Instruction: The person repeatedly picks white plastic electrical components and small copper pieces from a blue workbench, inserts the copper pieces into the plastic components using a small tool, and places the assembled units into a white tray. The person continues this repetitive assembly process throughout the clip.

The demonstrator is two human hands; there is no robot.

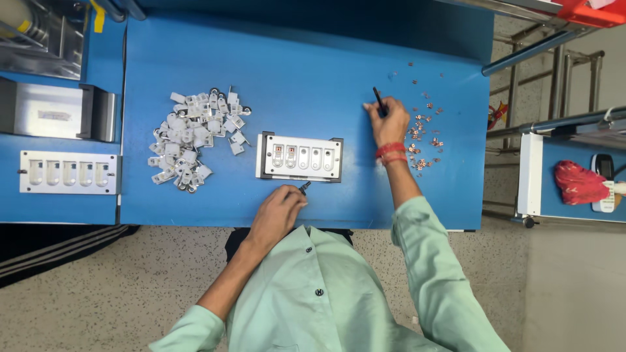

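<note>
Left edge, near: a white rectangular plastic fixture plate with a row of five slots (68, 173) lies flat on the adjoining blue bench surface (104, 65).
Left edge, middle: a shiny metal block with black end pieces (59, 112) sits just beyond the white plate.
Left edge, far: a grey metal machine housing (40, 39) fills the corner, with a yellow strip (98, 16) beside it.
Right side: a steel tube rack (554, 85) stands next to the table.
Right edge: a crumpled red cloth (579, 183) rests on a second blue surface, touching a white device (605, 189).
Top right: a red plastic crate (590, 12), partly cut off.
Floor: grey speckled stone flooring (98, 293).
</note>
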